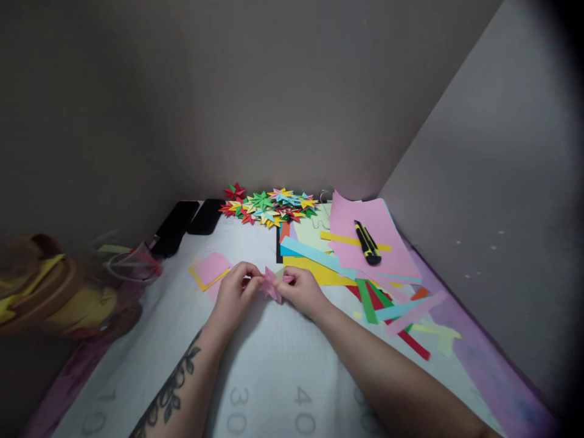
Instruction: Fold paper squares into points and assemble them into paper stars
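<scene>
Your left hand (235, 292) and right hand (303, 291) meet over the middle of the counter (274, 377). Each pinches one side of the pink folded piece (272, 285), fingertips closed on the paper. The piece sits just above the gridded mat, between your thumbs, with its pointed flaps fanning downward. Gripping it from both sides likely steadies the creases so the points do not spring apart. Holding it low over the mat gives your wrists something to rest on.

Just beside your left hand lies a small stack of pink and yellow squares (210, 269), near enough to reach without shifting your arm. At the far edge, against the wall, sits a pile of paper stars (269, 207) in red, green, yellow and blue, well apart from your hands.

To your right, larger sheets overlap, and a yellow-and-black utility knife (367, 242) rests on the pink sheet (347, 219). I cannot tell whether its blade is out. Coloured strips (396, 310) lie scattered nearer the right edge. Two dark flat objects (176, 228) lie at the far left; they are too dim to name.
</scene>
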A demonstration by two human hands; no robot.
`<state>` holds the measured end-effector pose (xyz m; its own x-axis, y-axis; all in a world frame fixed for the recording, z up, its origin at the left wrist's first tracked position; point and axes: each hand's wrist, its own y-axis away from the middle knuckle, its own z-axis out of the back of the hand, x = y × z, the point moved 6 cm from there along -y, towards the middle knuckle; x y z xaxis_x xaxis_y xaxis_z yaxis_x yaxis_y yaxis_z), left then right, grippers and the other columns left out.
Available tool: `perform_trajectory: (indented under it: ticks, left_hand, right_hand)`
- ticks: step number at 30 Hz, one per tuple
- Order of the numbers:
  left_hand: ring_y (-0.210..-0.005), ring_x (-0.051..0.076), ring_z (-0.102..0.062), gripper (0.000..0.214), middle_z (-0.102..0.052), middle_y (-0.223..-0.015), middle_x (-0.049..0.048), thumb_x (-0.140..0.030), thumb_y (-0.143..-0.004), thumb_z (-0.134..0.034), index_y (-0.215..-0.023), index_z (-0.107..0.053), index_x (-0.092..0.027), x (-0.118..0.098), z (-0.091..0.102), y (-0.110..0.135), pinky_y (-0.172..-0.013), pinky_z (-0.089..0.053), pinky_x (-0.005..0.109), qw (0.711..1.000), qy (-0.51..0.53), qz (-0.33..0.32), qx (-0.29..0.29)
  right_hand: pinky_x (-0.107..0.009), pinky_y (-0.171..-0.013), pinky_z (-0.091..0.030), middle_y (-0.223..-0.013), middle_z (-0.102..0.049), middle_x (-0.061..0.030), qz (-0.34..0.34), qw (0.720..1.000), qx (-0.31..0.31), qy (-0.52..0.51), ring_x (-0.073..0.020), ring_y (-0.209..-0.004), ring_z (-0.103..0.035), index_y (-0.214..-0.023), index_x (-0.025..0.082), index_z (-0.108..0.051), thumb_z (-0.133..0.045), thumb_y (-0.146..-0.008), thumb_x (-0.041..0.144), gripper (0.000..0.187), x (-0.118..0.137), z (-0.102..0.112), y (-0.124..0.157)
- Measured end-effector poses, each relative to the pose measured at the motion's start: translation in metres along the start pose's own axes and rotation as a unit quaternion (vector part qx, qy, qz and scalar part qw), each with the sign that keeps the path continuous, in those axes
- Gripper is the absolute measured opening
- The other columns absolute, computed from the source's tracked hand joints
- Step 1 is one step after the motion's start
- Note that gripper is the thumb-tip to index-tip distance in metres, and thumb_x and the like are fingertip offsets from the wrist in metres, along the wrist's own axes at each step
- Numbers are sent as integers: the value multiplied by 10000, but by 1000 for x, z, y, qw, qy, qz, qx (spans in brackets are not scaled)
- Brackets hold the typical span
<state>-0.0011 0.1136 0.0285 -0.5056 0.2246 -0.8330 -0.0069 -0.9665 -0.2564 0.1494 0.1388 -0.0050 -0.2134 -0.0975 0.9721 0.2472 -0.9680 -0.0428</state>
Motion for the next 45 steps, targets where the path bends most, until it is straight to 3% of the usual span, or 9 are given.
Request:
perform_trajectory:
  ticks: [2,7,10,16,22,25,32,38,45]
  left_hand:
    - [-703,138,-574,44,-593,-752,7,-209,-800,-545,-765,-551,-184,1,0,0,-595,-455,229,1000,-1,6,-17]
    - [-776,154,-592,105,-636,-822,45,-192,-803,-555,-801,-659,-187,-7,2,0,-637,-465,244,997,-13,-72,-21]
    - [-770,153,-594,135,-639,-839,56,-183,-790,-575,-841,-699,-196,-8,3,0,-622,-465,243,997,-15,-77,-25]
    - [-695,139,-588,93,-638,-796,38,-211,-759,-613,-816,-680,-182,-4,-1,0,-589,-463,238,999,-2,-38,-19]
    - [-706,152,-597,119,-665,-799,39,-261,-777,-586,-793,-662,-171,-1,-5,1,-595,-456,247,1000,6,30,1]
    - [-691,148,-581,149,-659,-772,33,-274,-795,-563,-777,-669,-172,-4,-6,2,-600,-436,246,1000,-7,26,12]
    - [-624,146,-554,280,-617,-674,23,-315,-843,-469,-660,-625,-171,0,-8,2,-571,-407,251,999,-33,32,24]
    - [-627,152,-554,221,-617,-656,14,-315,-788,-523,-642,-608,-172,5,0,0,-566,-410,252,997,-24,61,-36]
    - [-571,134,-531,247,-577,-585,-8,-328,-773,-545,-587,-574,-168,6,-1,3,-521,-390,228,995,13,97,-31]
  right_hand:
    - [-191,-460,-285,-477,-421,65,-1,1000,-1,7,-78,-482,-361,-515,178,-470,-552,-656,180,163,0,0,0]
    - [-196,-459,-271,-464,-410,70,-7,1000,-12,3,-78,-476,-362,-496,184,-434,-546,-637,169,181,1,3,-1]
    - [-197,-452,-262,-457,-389,73,-4,1000,-19,4,-78,-469,-350,-491,188,-411,-547,-635,170,199,1,4,-1]
    - [-207,-461,-267,-499,-385,62,12,999,-29,24,-85,-485,-354,-521,192,-410,-560,-688,217,226,1,2,0]
    - [-231,-520,-294,-560,-419,40,80,992,-55,76,-111,-546,-388,-536,196,-418,-580,-720,270,256,10,5,1]
    - [-238,-543,-308,-576,-437,33,98,990,-57,90,-118,-558,-402,-547,197,-427,-569,-728,254,237,13,5,3]
    - [-224,-489,-256,-505,-328,56,56,996,-21,64,-96,-509,-333,-499,200,-333,-554,-720,262,319,10,0,2]
    - [-214,-465,-231,-505,-292,65,35,999,-25,33,-89,-500,-297,-514,203,-320,-546,-685,237,286,5,2,1]
    - [-211,-459,-242,-510,-290,61,21,1000,-12,19,-88,-493,-293,-520,204,-316,-563,-727,314,340,2,0,1]
